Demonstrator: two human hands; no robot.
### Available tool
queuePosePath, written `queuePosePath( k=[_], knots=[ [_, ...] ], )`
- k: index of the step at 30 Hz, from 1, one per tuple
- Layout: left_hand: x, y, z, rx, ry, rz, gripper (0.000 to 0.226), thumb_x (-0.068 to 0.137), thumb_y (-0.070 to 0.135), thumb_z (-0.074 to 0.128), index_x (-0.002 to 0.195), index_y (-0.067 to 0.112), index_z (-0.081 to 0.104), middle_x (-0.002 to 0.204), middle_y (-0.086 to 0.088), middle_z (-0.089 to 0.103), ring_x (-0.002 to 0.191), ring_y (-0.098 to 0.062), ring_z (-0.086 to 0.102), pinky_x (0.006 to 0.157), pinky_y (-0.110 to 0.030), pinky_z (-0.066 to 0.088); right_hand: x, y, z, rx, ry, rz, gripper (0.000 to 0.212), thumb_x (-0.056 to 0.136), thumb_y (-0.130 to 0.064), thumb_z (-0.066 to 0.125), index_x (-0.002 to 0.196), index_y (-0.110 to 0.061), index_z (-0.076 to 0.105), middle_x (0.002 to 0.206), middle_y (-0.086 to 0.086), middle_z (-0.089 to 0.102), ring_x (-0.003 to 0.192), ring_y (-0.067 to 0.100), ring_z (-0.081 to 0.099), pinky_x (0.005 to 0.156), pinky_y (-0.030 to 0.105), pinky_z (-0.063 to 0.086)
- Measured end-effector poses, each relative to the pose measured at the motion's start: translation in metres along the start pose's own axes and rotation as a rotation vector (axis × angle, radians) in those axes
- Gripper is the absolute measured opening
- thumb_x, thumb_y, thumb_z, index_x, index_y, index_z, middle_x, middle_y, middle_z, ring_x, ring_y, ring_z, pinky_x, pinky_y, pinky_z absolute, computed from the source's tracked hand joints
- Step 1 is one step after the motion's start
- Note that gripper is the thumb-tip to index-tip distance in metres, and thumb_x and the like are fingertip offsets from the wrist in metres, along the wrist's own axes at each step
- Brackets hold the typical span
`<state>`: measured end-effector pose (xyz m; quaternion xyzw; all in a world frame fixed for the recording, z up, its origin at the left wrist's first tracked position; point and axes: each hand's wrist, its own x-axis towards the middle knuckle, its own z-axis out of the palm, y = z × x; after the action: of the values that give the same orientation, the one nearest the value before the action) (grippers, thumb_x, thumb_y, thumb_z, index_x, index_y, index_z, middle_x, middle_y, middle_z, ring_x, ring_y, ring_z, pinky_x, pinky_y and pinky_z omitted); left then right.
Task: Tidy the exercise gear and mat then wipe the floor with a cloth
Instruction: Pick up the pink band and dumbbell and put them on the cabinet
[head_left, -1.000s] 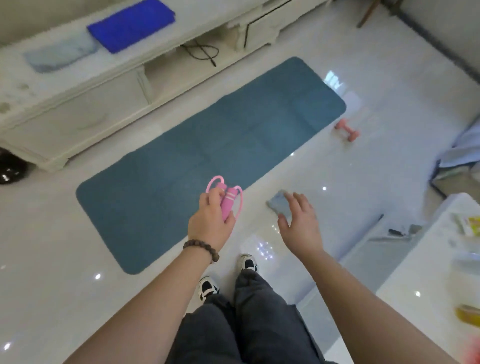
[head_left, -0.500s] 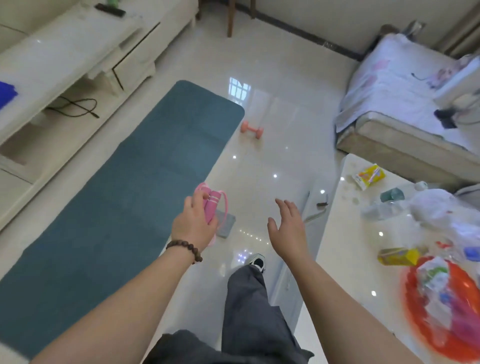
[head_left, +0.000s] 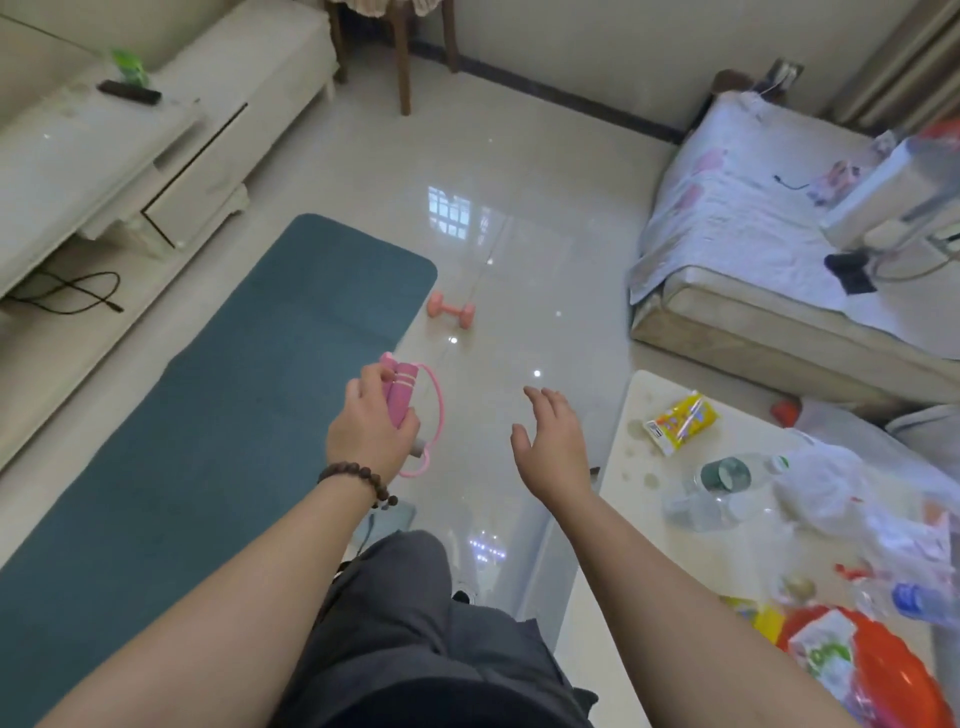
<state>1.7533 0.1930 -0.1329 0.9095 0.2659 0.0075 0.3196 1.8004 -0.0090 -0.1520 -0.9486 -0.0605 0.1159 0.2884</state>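
My left hand (head_left: 370, 427) grips a pink skipping rope (head_left: 404, 395) by its bundled handles, and loops of pink cord hang beside it. My right hand (head_left: 554, 441) floats empty above the floor with its fingers spread. A teal exercise mat (head_left: 208, 405) lies flat on the glossy tiles to my left. Past the mat's far corner a small pink dumbbell (head_left: 451, 309) rests on the floor. A grey cloth (head_left: 390, 518) lies on the tiles just under my left wrist, mostly hidden by my arm and leg.
A white low table (head_left: 636, 514) on my right carries snack packets, plastic bottles, bags and an orange tray (head_left: 878, 675). A covered sofa (head_left: 769, 270) stands at the back right. A white TV cabinet (head_left: 104, 156) with a black cable runs along the left. Chair legs (head_left: 402, 57) stand at the back.
My view has swung right and forward, bringing the table and sofa into sight. Both hands have stayed raised in front of me, the left still holding the skipping rope. The cloth now lies under my wrist.
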Motion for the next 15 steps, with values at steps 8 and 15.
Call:
queuePosePath(
  k=[8, 15],
  knots=[
    [0.088, 0.044, 0.022, -0.02, 0.042, -0.041, 0.041, 0.084, 0.023, 0.061, 0.12, 0.02, 0.04, 0.102, -0.002, 0.043, 0.07, -0.029, 0.054, 0.061, -0.033, 0.042, 0.105, 0.014, -0.019, 0.01, -0.019, -0.023, 0.05, 0.093, -0.02, 0.049, 0.142, -0.014, 0.038, 0.149, 0.007, 0.035, 0.141, 0.023, 0.024, 0.115, 0.039, 0.02],
    [0.204, 0.075, 0.045, -0.037, 0.02, -0.082, 0.041, 0.085, 0.026, 0.06, 0.119, 0.021, 0.038, 0.104, 0.0, 0.042, 0.067, -0.026, 0.053, 0.059, -0.03, 0.04, 0.246, 0.007, -0.032, -0.048, -0.066, -0.056, 0.049, 0.092, -0.018, 0.05, 0.14, -0.013, 0.041, 0.145, 0.007, 0.039, 0.138, 0.024, 0.028, 0.114, 0.039, 0.023]
  ],
)
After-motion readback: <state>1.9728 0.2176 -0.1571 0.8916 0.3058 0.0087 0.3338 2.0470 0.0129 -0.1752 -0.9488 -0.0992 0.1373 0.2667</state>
